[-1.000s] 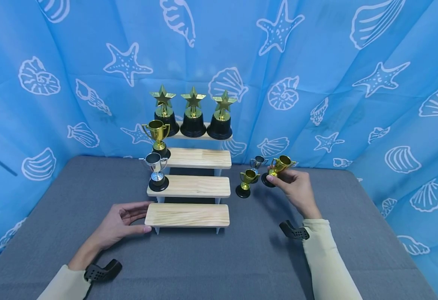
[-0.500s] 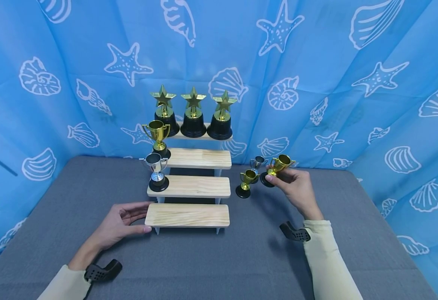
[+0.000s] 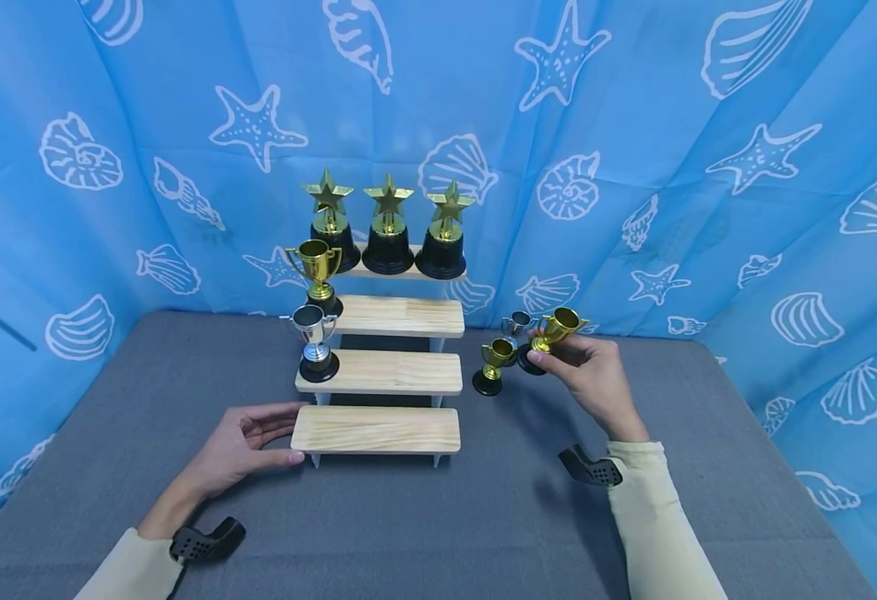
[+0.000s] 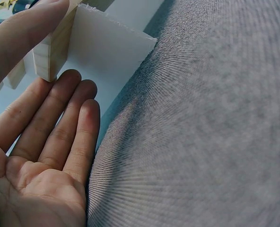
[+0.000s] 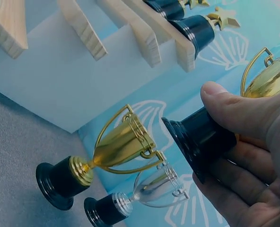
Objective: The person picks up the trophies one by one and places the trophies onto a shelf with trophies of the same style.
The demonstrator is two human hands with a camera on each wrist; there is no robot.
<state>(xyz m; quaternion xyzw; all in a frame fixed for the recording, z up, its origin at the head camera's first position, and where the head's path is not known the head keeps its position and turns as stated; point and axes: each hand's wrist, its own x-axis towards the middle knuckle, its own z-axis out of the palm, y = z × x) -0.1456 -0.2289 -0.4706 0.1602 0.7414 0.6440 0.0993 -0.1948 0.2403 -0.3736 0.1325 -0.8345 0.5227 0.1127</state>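
Note:
My right hand (image 3: 596,379) holds a gold trophy cup (image 3: 557,327) by its black base (image 5: 206,137), thumb on one side and fingers on the other. The cup is tilted and raised off the table. Close beside it stand another gold trophy cup (image 3: 496,354) and a silver trophy cup (image 3: 515,323), partly hidden behind. My left hand (image 3: 239,446) holds the left end of the lowest step of a wooden tiered stand (image 3: 375,431). Thumb (image 4: 31,33) and index fingertip lie at opposite edges of that step, the other fingers extended below.
Three gold star trophies (image 3: 388,225) stand on the top step. A gold trophy cup (image 3: 318,271) is at the left of the second step, a silver one (image 3: 314,337) at the left of the third. A blue curtain (image 3: 438,100) hangs behind the grey table (image 3: 483,533).
My right hand has shifted slightly left and up with the gold trophy cup. The left hand and the stand keep their places.

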